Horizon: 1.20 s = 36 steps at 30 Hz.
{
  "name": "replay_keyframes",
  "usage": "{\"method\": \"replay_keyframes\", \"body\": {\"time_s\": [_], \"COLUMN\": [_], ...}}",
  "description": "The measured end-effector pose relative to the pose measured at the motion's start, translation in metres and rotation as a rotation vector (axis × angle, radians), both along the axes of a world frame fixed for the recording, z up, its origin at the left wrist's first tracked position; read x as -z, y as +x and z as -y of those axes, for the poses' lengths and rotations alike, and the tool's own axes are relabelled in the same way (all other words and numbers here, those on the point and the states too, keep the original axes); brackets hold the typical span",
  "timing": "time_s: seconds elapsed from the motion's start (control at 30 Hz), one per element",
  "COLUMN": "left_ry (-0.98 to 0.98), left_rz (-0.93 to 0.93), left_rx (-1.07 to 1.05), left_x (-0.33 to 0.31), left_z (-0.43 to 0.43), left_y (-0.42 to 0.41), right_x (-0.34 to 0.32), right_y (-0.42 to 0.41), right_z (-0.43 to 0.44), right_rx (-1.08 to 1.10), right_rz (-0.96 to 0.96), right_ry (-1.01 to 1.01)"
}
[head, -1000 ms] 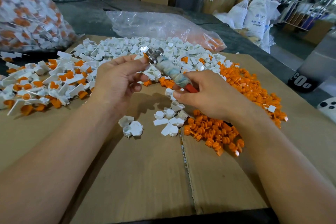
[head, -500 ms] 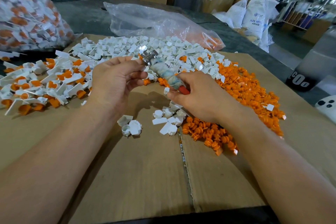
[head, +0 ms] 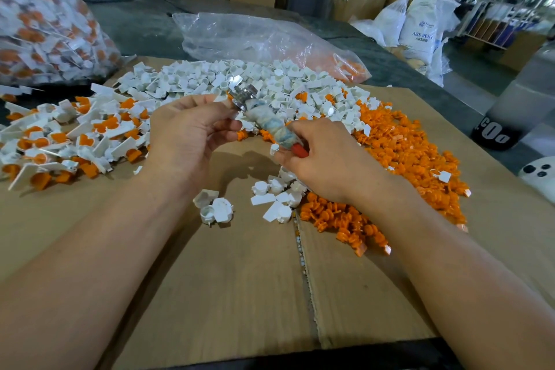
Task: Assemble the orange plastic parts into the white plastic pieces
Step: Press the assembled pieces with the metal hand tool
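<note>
The parts [head: 405,153] look light, stiff and tiny, so fingertips suit them: the left hand [head: 186,135] pinches one at the tool [head: 264,120] that the right hand [head: 327,159] grips.

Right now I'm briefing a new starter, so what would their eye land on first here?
First, the orange parts heaped at right and the white pieces heaped at the back, on cardboard. Then the wrapped tool at centre, its handle gripped by the right hand, its metal end pinched by the left hand. At left lies a pile of joined pieces.
</note>
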<state>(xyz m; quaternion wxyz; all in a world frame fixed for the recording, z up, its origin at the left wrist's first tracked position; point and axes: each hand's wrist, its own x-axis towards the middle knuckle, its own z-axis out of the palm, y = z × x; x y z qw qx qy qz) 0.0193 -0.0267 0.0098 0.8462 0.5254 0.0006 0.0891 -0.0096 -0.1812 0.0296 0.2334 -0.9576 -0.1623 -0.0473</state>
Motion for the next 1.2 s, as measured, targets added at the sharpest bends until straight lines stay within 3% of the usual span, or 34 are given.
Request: {"method": "replay_keyframes", "body": {"time_s": [0.43,0.63,0.87,1.07,1.2], "left_ry": [-0.039,-0.122,-0.311,-0.500,-0.366], "left_rz": [-0.115,-0.204,-0.253,-0.231,-0.272], "left_rx": [0.013,-0.047,-0.194,-0.295,-0.243], "left_x": [-0.002,-0.004,-0.008,-0.009,-0.009], "left_z": [-0.001,-0.008,-0.030,-0.048,-0.048], "left_y": [0.003,0.006,0.014,0.012,0.014], "right_x": [0.003,0.002,0.010,0.014,0.015], "right_y": [0.008,0.027,0.050,0.057,0.059], "right_z": [0.007,0.038,0.079,0.092,0.094], "right_rx": [0.034,0.245,0.520,0.607,0.611], "right_rz": [0.061,0.132,0.030,-0.043,-0.072], "right_ry": [0.028,-0.030,-0.117,-0.129,-0.122]}}
